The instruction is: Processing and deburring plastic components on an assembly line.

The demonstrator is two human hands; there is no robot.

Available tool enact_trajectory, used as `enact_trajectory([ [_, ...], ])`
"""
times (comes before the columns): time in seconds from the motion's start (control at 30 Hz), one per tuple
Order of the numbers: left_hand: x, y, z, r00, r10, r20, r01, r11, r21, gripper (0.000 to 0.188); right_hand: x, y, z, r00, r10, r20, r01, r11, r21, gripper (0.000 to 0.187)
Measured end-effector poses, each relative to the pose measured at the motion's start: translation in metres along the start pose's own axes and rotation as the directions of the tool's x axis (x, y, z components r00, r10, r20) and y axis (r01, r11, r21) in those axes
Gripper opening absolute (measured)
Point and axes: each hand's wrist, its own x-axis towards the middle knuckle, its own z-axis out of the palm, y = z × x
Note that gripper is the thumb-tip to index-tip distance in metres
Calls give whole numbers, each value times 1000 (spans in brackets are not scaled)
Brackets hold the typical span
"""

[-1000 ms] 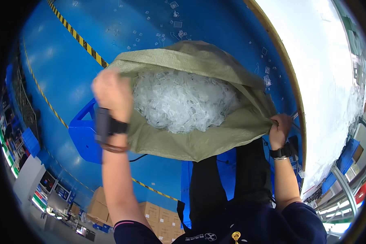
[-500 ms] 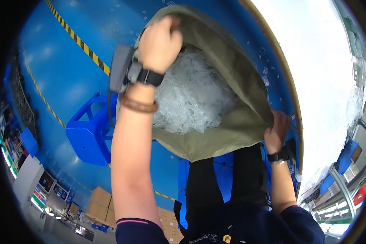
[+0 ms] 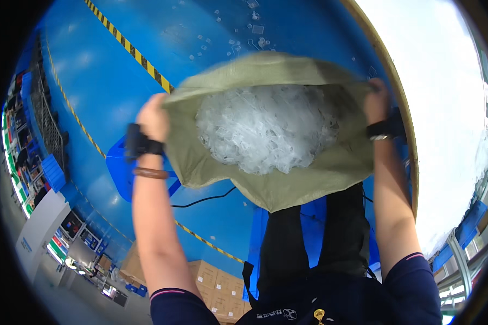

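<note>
An olive-green woven sack (image 3: 276, 195) stands in front of my legs, its mouth spread wide. Inside lies a heap of clear plastic scraps (image 3: 265, 127). My left hand (image 3: 154, 119) is closed on the left side of the sack's rim. On the right side of the rim, my right hand (image 3: 377, 103) is closed too; its fingers are partly hidden by the fabric. Each wrist carries a dark strapped device.
A white-topped table (image 3: 434, 108) with a brown edge runs along the right. A blue plastic stool (image 3: 119, 170) stands on the left, partly behind my left arm. Clear bits (image 3: 257, 30) litter the blue floor, which has yellow-black tape (image 3: 130, 49). Cardboard boxes (image 3: 217, 287) sit lower left.
My left hand has moved from the sack's far rim to its left side. My right hand has moved farther away along the right rim. The opening now lies wider across.
</note>
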Motion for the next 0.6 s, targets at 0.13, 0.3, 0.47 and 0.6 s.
enact_trajectory([
  [0.13, 20, -9, -26, 938, -171, 302, 213, 970, -115, 19, 55, 51, -8, 794, -208, -572, 146, 977, -152, 14],
  [0.3, -19, 104, -6, 918, 380, -116, -361, 920, 156, 42, 41, -19, -27, 904, -217, -368, 170, 973, -155, 31],
  [0.47, -158, 156, 48, 462, 405, 789, -662, 749, 3, 71, -82, -74, -38, 724, -483, 492, 433, 874, 221, 44],
  [0.6, -174, 125, 60, 615, 486, 620, -648, 760, 47, 45, -163, -66, -75, 302, -216, 929, 651, 759, -35, 69],
])
